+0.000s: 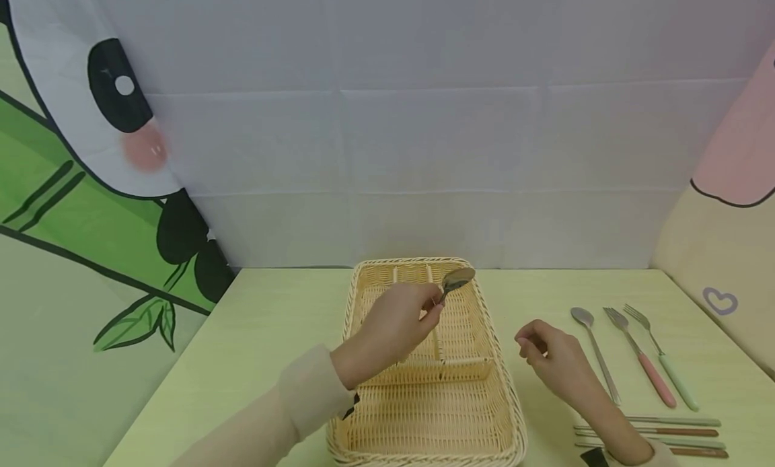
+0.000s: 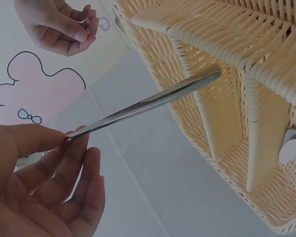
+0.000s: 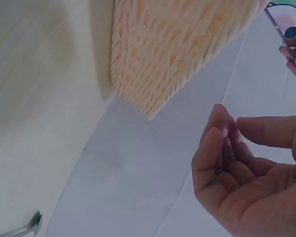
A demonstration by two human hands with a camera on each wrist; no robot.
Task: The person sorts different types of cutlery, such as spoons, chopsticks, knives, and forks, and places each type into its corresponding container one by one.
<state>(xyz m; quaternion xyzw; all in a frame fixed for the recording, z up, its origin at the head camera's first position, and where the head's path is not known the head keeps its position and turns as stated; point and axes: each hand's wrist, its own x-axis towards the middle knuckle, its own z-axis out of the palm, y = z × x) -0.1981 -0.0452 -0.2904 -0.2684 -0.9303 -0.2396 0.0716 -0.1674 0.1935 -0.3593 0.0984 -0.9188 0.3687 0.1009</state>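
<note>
My left hand (image 1: 393, 322) is over the wicker basket (image 1: 516, 413), pinching a metal spoon (image 1: 458, 277) between thumb and fingertips. The spoon's bowl points up and to the right in the head view. Seen edge-on in the left wrist view, the spoon (image 2: 148, 103) stretches from the fingertips toward the basket's dividers. To the right of the basket, my right hand (image 1: 560, 363) hovers with its fingers loosely bent. Nothing lies between its thumb and fingers in the right wrist view.
Another spoon (image 1: 582, 316), a pink-handled knife (image 1: 648, 369) and a green-handled fork (image 1: 675, 376) lie on the table's right side. Several chopsticks (image 1: 690, 432) lie nearer, partly behind the right forearm. A shiny grey-white piece (image 2: 293, 145) shows inside one basket compartment.
</note>
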